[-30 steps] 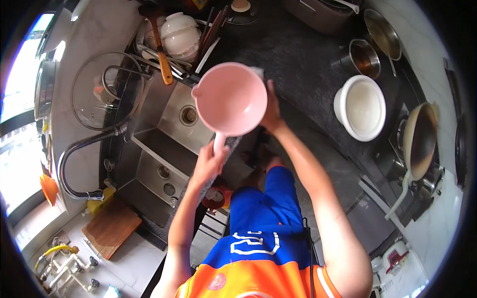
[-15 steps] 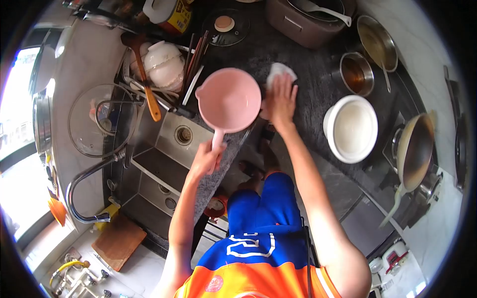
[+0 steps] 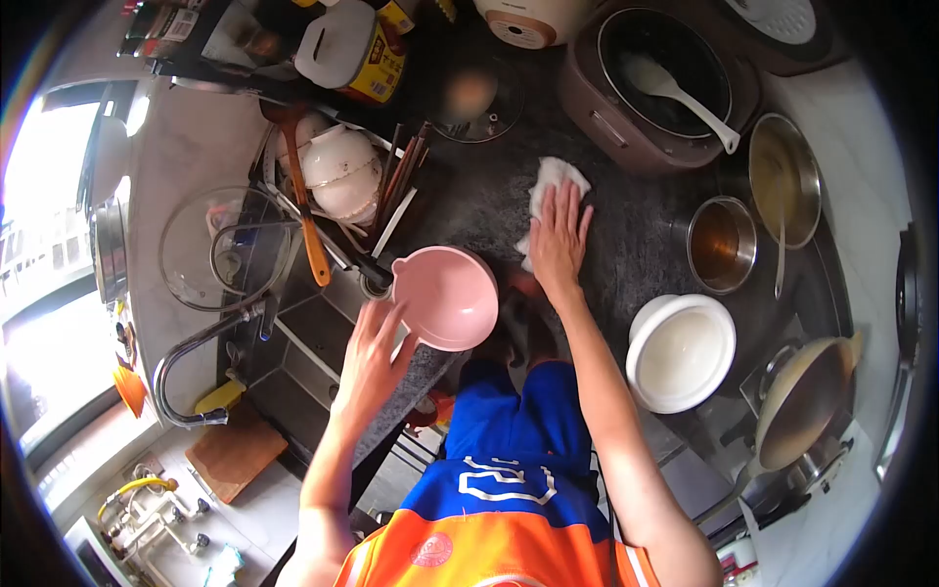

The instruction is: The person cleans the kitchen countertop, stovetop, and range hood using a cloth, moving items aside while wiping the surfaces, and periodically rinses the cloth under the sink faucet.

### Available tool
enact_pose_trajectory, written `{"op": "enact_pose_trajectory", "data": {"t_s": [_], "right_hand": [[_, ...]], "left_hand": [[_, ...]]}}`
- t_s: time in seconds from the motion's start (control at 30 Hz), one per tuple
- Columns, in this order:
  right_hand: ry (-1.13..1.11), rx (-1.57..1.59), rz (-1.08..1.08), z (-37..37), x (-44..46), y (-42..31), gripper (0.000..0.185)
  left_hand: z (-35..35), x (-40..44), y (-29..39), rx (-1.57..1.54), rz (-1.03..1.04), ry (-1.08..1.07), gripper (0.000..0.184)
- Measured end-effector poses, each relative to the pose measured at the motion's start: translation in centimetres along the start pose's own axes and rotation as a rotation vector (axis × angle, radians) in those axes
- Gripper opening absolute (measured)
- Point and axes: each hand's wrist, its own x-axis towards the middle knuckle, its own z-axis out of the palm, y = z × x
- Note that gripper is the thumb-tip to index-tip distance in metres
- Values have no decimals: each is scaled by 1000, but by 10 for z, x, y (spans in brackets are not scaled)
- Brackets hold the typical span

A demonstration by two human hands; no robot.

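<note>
My right hand [image 3: 559,243] lies flat on a crumpled white cloth [image 3: 556,176], fingers stretched out, pressing it against the dark countertop. Part of the cloth is hidden under the palm. A pink water scoop [image 3: 452,298] with a pouring lip stands at the counter's edge beside the sink, its bowl facing up. Against its handle side is my left hand [image 3: 372,350], with the fingers stretched toward the rim and the thumb apart. The short handle shows partly between thumb and fingers.
Left of the scoop is a steel sink [image 3: 308,328] with a curved faucet [image 3: 161,377]. Bowls [image 3: 340,174], chopsticks and a wooden-handled turner stand behind it. On the right are a white pot [image 3: 682,354], a small steel pot [image 3: 722,245], a wok [image 3: 804,403] and a rice cooker [image 3: 626,127].
The pink scoop has come down to the counter's edge, and my left hand has loosened from around its handle. My right hand remains on the cloth. The camera view has shifted.
</note>
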Motion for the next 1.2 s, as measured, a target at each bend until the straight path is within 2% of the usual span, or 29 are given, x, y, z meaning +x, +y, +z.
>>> {"op": "enact_pose_trajectory", "data": {"t_s": [0.07,0.13,0.17,0.2,0.27,0.33,0.4,0.5,0.57,0.63,0.67,0.7,0.73,0.77,0.8,0.83,0.87,0.9,0.93,0.97,1.0,1.07,1.1,1.17,1.2], "right_hand": [[-30,8,15,-2,-10,-5,63],[28,-70,32,1,-8,-7,63],[29,-78,37,-1,-8,-8,63],[14,-65,43,-3,-8,-9,63],[-7,-66,44,-1,-7,-7,63],[-20,-63,31,-1,-8,-4,63],[-42,-53,19,-4,-9,-4,63],[-114,38,-42,0,-23,-2,63],[-135,47,-65,-2,-15,-9,63],[-157,54,-94,7,-6,-15,63],[-187,92,-250,21,-1,-18,62],[-217,130,-404,37,2,-24,61],[-323,789,-188,57,3,-40,60],[-257,624,-259,58,10,-49,59],[-180,449,-321,59,16,-58,57],[-97,279,-370,56,25,-68,56],[-99,226,-353,49,30,-70,57],[-102,174,-338,45,35,-72,57],[-46,182,-295,46,39,-78,60],[-62,172,-264,46,43,-80,52],[-32,171,-224,53,46,-82,52],[25,112,-159,65,60,-83,54],[25,113,-160,67,67,-82,54],[94,131,-48,57,82,-82,55],[118,120,8,58,81,-83,57]], "left_hand": [[-4,75,19,41,186,138,33],[14,170,27,37,209,236,26],[28,216,26,168,268,318,27],[51,262,16,253,225,298,31],[68,327,18,535,35,101,40],[82,352,0,531,5,74,42],[89,356,-10,543,-23,50,45],[87,355,-9,440,-57,-7,39],[101,334,-14,775,249,176,34],[84,299,20,784,322,166,38],[82,284,30,802,401,173,41],[77,265,53,690,319,200,41],[77,250,61,648,427,243,40],[72,236,83,625,348,84,37],[82,232,89,823,469,-13,35],[95,227,97,635,404,-45,34],[106,220,104,644,446,-70,33],[118,214,113,518,374,-80,34],[128,210,119,509,429,-104,33],[138,208,123,502,482,-128,34],[152,205,124,500,481,-131,34],[181,203,125,508,680,-152,33],[193,203,126,510,678,-152,33],[208,207,129,493,836,-132,31],[210,209,132,470,853,-94,33]]}}
